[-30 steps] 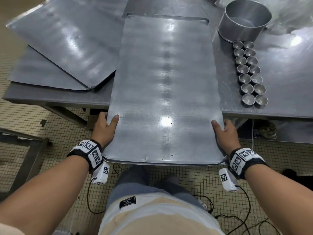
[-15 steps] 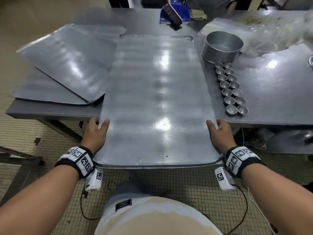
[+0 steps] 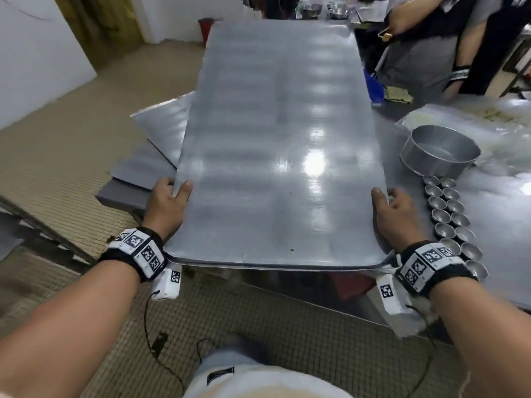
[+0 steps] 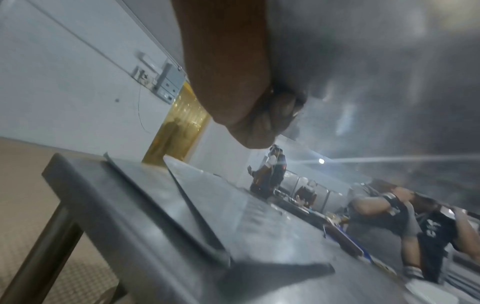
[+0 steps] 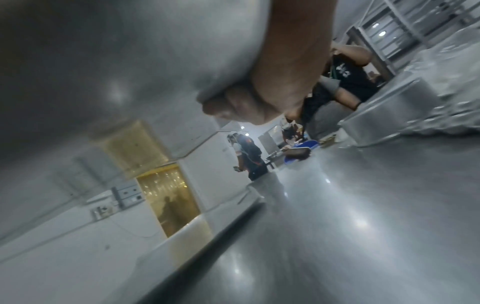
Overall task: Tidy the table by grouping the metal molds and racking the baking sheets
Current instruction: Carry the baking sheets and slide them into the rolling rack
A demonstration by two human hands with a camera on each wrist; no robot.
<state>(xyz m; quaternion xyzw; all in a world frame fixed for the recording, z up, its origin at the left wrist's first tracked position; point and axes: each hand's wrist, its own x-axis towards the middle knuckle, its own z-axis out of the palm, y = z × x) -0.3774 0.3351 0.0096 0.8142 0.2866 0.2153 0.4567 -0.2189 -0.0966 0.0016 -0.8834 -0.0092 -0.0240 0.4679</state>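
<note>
A large flat metal baking sheet [image 3: 275,145] is held up above the steel table [image 3: 494,214], its far end raised. My left hand [image 3: 169,202] grips its left edge near the front corner, thumb on top, fingers curled underneath [image 4: 262,121]. My right hand [image 3: 393,208] grips the right edge the same way, fingers under the sheet [image 5: 241,107]. Two more baking sheets [image 3: 161,124] lie stacked on the table's left end. Several small round metal molds [image 3: 451,216] stand in two rows on the right, behind them a larger round pan [image 3: 439,153].
Another person [image 3: 431,38] stands at the table's far right side, next to a blue object [image 3: 375,87]. Clear plastic wrap [image 3: 497,124] lies at the back right. A metal frame [image 3: 43,234] stands on the tiled floor to my left. Cables hang by my legs.
The baking sheet has been lifted off the table and tilted up at its far end. My view has swung upward and to the left; both hands keep their grip.
</note>
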